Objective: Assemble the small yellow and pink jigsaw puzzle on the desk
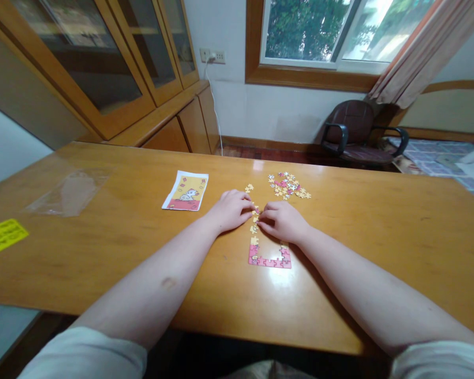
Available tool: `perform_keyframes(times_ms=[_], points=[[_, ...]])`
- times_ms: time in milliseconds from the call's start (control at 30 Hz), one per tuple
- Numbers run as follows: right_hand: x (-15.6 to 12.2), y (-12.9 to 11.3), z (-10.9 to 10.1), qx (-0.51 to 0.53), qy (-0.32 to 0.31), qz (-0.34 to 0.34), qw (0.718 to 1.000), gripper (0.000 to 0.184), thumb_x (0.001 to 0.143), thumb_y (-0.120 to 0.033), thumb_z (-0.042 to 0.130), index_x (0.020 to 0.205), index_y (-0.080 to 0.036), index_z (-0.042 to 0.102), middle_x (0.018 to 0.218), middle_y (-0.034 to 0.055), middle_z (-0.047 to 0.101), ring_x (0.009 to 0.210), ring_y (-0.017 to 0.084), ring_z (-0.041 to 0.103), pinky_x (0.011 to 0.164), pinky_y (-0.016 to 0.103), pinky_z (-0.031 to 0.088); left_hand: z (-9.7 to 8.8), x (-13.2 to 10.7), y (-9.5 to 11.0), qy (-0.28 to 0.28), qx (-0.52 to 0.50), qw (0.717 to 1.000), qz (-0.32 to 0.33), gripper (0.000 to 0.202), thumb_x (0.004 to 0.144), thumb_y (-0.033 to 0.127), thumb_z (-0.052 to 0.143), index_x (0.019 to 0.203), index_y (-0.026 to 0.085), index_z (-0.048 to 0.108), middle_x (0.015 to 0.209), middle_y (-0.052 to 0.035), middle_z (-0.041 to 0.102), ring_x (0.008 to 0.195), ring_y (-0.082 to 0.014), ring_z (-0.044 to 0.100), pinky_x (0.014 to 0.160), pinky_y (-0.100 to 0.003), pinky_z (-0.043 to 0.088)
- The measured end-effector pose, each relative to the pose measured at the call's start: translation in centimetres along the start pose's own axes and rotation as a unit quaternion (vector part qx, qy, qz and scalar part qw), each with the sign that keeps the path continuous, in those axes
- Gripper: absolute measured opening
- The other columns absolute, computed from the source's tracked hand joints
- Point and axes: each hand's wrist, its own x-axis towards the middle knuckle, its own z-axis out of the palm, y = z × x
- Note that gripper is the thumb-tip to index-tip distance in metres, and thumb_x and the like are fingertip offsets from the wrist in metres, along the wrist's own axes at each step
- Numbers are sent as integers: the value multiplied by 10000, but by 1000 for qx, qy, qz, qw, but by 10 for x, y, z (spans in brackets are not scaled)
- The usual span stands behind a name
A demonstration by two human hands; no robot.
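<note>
My left hand point(234, 211) and my right hand point(285, 221) meet over the table, fingers bent, with their tips closed at a small puzzle piece point(256, 211) between them. Part of that piece is hidden by the fingers. Just below, yellow pieces point(254, 229) run in a column towards a partly joined puzzle border point(270, 262), pink along its near edge and up both sides. My right hand covers some of the border's right side. A few loose yellow pieces point(249, 188) lie beyond my left fingertips. Farther off to the right is a pile of puzzle pieces point(286, 185), yellow, pink and white.
On the wooden table point(114, 252), a picture card point(186, 191) with a white animal lies left of my hands. A clear plastic bag point(69, 192) and a yellow label point(3, 237) are farther left. Beyond the table stand a cabinet point(154, 118) and an armchair point(351, 129).
</note>
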Motion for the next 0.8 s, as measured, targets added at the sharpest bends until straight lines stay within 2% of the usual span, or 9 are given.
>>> perform_keyframes(times_ms=[233,500,667,800], points=[[1,-7,-1,-20,-3,23,1000,189,839,-278,565,877,-179,722,856,69,653,797,172,597,749,293,435,0,0,1,-1,3,1000,-1,199,856,336,571,980,270,712,1043,-36,642,1017,-233,524,916,-420,379],[1,-7,-3,-17,-9,47,999,209,847,-322,563,888,-188,719,881,69,651,778,168,601,727,286,446,-4,-1,2,12,-12,1000,14,190,854,321,568,966,259,709,1060,-37,638,1019,-223,528,929,-415,381],[1,-6,2,2,-4,62,998,173,825,-307,585,867,-186,701,874,57,639,759,158,600,706,270,449,-9,-2,8,-15,-19,999,37,174,818,379,616,819,239,720,999,-32,656,963,-213,555,892,-392,386],[1,-8,3,14,-8,80,997,138,801,-297,603,834,-183,674,852,47,624,738,151,594,682,258,449,-8,-2,10,-28,-19,999,36,182,802,397,638,811,236,720,979,-24,666,953,-210,569,876,-386,384]])
